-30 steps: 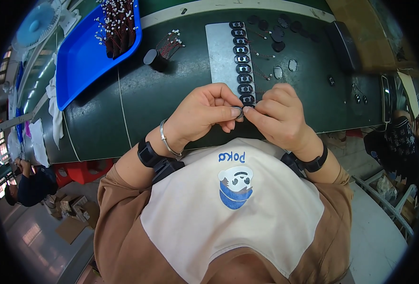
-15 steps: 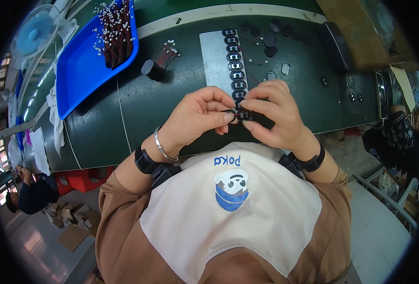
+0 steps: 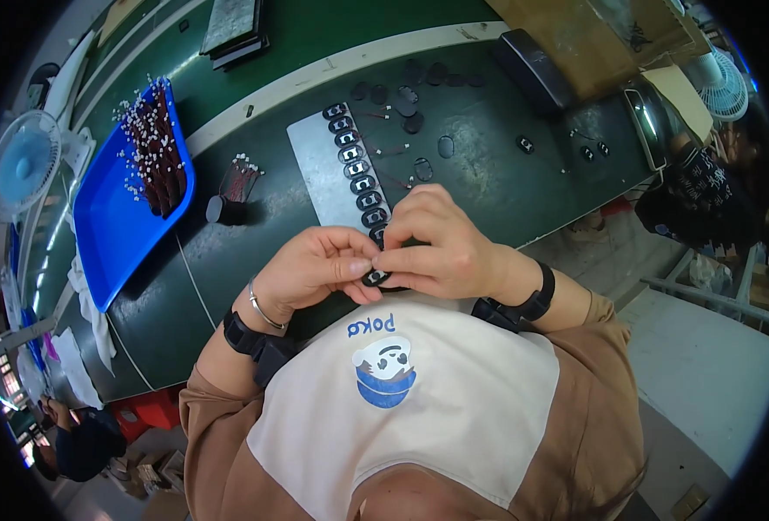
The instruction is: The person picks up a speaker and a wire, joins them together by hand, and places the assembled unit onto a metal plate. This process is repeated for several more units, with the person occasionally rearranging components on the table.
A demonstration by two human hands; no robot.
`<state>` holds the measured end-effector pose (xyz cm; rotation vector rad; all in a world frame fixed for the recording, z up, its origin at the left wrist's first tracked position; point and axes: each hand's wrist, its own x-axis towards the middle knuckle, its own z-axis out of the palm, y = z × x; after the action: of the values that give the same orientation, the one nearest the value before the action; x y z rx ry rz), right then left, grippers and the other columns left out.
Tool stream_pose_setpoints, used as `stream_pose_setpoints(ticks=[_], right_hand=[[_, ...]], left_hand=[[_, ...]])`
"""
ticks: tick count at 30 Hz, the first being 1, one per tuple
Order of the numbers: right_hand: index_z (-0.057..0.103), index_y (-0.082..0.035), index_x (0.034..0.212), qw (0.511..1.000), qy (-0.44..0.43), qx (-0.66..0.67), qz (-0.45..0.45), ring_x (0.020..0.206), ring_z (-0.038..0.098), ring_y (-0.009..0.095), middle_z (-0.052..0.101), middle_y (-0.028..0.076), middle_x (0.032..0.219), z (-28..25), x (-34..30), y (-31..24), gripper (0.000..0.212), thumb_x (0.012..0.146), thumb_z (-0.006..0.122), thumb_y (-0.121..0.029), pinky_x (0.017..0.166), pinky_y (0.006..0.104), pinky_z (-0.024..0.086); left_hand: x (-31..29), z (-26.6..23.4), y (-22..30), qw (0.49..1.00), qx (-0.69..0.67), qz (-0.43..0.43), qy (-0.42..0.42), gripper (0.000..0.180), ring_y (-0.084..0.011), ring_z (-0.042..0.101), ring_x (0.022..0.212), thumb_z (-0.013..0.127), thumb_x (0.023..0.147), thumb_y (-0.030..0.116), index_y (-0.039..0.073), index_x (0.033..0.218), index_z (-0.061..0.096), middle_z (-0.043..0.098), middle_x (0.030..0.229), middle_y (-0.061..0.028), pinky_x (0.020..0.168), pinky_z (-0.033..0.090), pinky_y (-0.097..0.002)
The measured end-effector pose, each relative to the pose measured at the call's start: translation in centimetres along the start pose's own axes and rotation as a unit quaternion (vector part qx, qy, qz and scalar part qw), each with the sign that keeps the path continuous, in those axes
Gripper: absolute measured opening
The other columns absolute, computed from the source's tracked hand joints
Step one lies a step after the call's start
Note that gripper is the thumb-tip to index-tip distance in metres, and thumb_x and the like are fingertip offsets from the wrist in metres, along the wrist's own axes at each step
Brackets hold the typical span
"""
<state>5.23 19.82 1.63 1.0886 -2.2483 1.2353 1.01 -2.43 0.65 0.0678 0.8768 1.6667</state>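
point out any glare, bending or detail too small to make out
Head view: the fisheye curves the pale strip and leaves dark corners; head view: a bright reflection crosses the glossy dark device; head view: the small black part between left hand and right hand is partly covered, fine detail lost.

blue txt [image 3: 371,326] on shirt [image 3: 480,391], wht-lettered dk cloth [image 3: 695,184]

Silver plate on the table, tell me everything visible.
The silver plate looks like flat metal, roughly rectangular. It lies on the green table, slanted in the picture, with a row of black oval parts along its right side. The left hand and right hand partly hide its near end; whether they touch it is unclear.
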Motion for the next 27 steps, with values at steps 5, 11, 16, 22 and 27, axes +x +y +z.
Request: stream_pose_setpoints(ticks=[5,11,16,22,27], right_hand=[[0.065,-0.012,0.085,0.999,0.002,-0.028,-0.033,0.087,0.053,0.023,0.056,0.003,0.091,-0.2,0.9,-0.5,0.026,0.062,0.076,-0.013,0.08,0.04,0.04],[0.065,-0.008,0.095,0.982,0.055,-0.136,0.122,0.083,0.056,0.024,0.057,0.007,0.095,-4.1,0.8,2.4,0.033,0.065,0.077,-0.011,0.073,0.0338,0.047],[0.062,-0.003,0.099,0.928,0.0,-0.161,0.336,0.078,0.059,0.024,0.057,0.01,0.096,-6.3,-0.5,5.7,0.035,0.067,0.074,-0.009,0.069,0.0304,0.049],[0.063,-0.002,0.1,0.923,-0.188,-0.243,0.232,0.082,0.06,0.028,0.059,0.012,0.092,-6.4,0.8,7.0,0.028,0.073,0.067,-0.008,0.071,0.0331,0.05],[0.063,0.0,0.096,0.888,-0.289,-0.287,0.214,0.081,0.06,0.031,0.06,0.015,0.087,-7.1,1.4,7.0,0.021,0.076,0.063,-0.006,0.072,0.0347,0.05]], left_hand=[[0.0,-0.4,-0.6,0.997,0.048,0.002,-0.056,0.027,-0.0211,0.067,0.083,0.06,0.086,0.004,-0.008,0.11,0.057,0.063,0.099,-0.0158,0.078,0.055,-0.0305],[-0.6,-0.4,-0.1,0.996,-0.025,0.082,0.007,0.03,-0.0233,0.066,0.085,0.061,0.083,0.001,-0.009,0.111,0.055,0.062,0.101,-0.0184,0.078,0.055,-0.0327],[-0.4,-0.8,-0.2,0.987,-0.088,0.134,0.01,0.027,-0.0249,0.066,0.085,0.061,0.083,0.001,-0.006,0.109,0.055,0.061,0.101,-0.0204,0.076,0.056,-0.0348],[-0.4,-0.9,-0.2,0.989,-0.073,0.128,0.02,0.026,-0.025,0.066,0.085,0.06,0.084,0.002,-0.004,0.108,0.053,0.061,0.1,-0.0207,0.076,0.056,-0.0353],[-0.4,-0.9,-0.2,0.991,-0.058,0.121,0.024,0.027,-0.0248,0.066,0.085,0.06,0.084,0.001,-0.005,0.109,0.053,0.061,0.1,-0.0209,0.075,0.057,-0.0347]])
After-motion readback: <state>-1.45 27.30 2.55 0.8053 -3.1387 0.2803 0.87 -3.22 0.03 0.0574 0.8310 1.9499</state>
